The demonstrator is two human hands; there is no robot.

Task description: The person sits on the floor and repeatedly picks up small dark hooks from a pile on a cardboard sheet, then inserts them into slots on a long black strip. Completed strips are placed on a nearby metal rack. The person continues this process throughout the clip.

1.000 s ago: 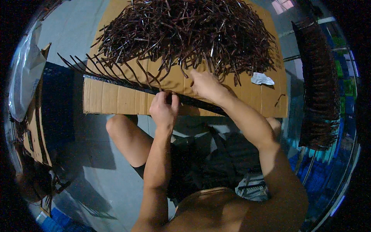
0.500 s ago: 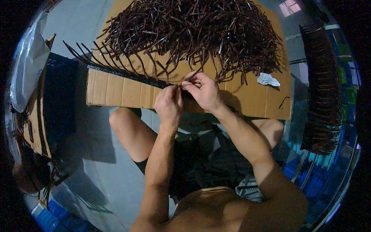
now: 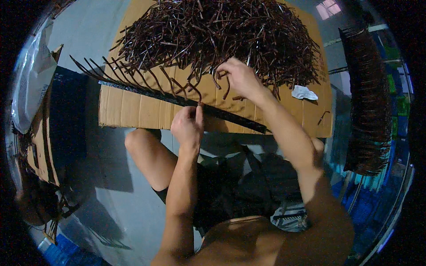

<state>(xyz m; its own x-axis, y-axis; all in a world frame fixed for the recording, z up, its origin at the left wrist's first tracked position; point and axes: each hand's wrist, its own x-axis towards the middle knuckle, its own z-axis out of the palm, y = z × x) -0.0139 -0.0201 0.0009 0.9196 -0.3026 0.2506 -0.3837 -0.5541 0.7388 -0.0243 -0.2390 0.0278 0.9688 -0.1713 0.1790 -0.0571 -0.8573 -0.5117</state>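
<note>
A long dark bar lies slanted across a flat cardboard sheet, with several curved dark prongs standing up along its left part. My left hand grips the bar near its middle, thumb at the last prong. My right hand reaches into a big heap of loose dark curved metal prongs at the far end of the cardboard, fingers closed around one or two of them. My bare knee sits below the cardboard.
A stack of finished pronged bars stands at the right. A small white scrap lies on the cardboard. At the left are a clear plastic bag, a dark box and cardboard pieces. Grey floor lies below.
My right hand left the bar beside my left hand and moved up into the heap of loose prongs. My left hand stayed on the bar.
</note>
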